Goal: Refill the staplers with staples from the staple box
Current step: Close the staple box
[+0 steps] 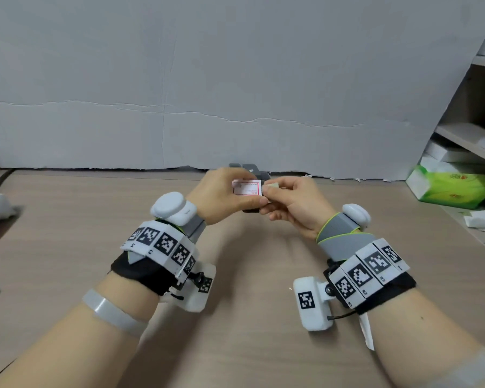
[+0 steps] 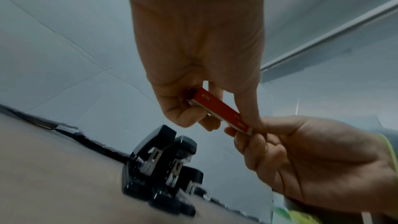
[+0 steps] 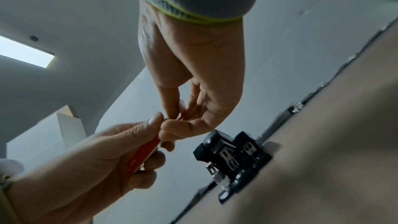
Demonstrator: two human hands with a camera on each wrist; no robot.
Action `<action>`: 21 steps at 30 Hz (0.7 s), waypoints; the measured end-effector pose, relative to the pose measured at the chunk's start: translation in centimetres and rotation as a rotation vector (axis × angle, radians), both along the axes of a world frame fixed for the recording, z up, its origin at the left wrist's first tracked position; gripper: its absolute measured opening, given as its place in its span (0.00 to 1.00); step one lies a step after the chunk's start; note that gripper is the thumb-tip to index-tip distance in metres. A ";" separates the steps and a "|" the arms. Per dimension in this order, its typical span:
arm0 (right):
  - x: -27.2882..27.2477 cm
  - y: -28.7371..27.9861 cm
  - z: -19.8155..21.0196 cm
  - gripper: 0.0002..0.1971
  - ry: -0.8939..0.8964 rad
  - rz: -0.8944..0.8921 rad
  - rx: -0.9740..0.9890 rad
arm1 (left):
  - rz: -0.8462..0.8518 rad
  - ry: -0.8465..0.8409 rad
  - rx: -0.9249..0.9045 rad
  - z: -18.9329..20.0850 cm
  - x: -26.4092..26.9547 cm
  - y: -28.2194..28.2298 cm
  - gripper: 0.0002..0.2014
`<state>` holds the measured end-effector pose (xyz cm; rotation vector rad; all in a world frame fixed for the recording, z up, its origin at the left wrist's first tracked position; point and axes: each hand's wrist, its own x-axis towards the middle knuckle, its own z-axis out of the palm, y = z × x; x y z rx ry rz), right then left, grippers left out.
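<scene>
— What are your hands doing?

— My left hand point(image 1: 224, 194) grips the staple box point(image 1: 247, 187), thumb and fingers curled round it. My right hand point(image 1: 294, 204) pinches the flap at the box's right end.

— Where is the box?

— Up off the worktop point(image 1: 67, 233), between both hands, near its far edge.

— And the staplers?

— The staplers point(image 2: 163, 173) sit side by side under my hands at that far edge, tops swung open, against the grey board point(image 1: 235, 79).

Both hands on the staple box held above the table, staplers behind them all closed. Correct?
Not quite: the staplers are open, tops hinged up with the metal magazines exposed, as the left wrist view shows. The rest holds: left hand and right hand hold the staple box above the table.
</scene>
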<state>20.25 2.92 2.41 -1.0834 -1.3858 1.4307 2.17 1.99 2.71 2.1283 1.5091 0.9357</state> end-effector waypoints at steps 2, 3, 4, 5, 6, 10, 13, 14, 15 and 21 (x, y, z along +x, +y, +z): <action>-0.5 0.7 0.7 0.02 0.021 -0.013 0.030 | -0.029 -0.073 0.011 0.9 -0.5 0.3 0.17; -0.8 1.1 1.0 0.02 0.026 -0.014 0.039 | -0.035 -0.093 0.021 1.1 -0.8 0.5 0.17; -1.0 1.2 1.4 0.02 0.031 -0.017 0.052 | -0.043 -0.106 0.037 1.4 -1.0 0.5 0.18; -1.3 1.5 1.6 0.02 0.037 -0.019 0.065 | -0.043 -0.120 0.045 1.5 -1.3 0.8 0.18; -1.7 1.8 1.6 0.03 0.046 -0.023 0.071 | -0.040 -0.140 0.044 1.4 -1.6 1.1 0.19; -2.3 2.7 1.5 0.07 0.096 -0.039 0.050 | -0.005 -0.130 0.050 0.9 -2.6 2.2 0.20; -2.2 3.2 1.2 0.09 0.138 0.020 0.003 | 0.012 -0.096 0.069 0.4 -3.0 2.6 0.21; -2.3 3.4 0.9 0.08 0.135 0.031 -0.004 | 0.017 -0.088 0.072 0.2 -3.1 2.9 0.21; -2.3 3.5 0.7 0.07 0.125 0.035 -0.002 | 0.020 -0.075 0.069 0.0 -3.0 2.9 0.21; -2.9 4.5 -0.6 0.05 0.090 0.019 -0.025 | 0.008 -0.064 0.031 -0.8 -3.0 3.4 0.21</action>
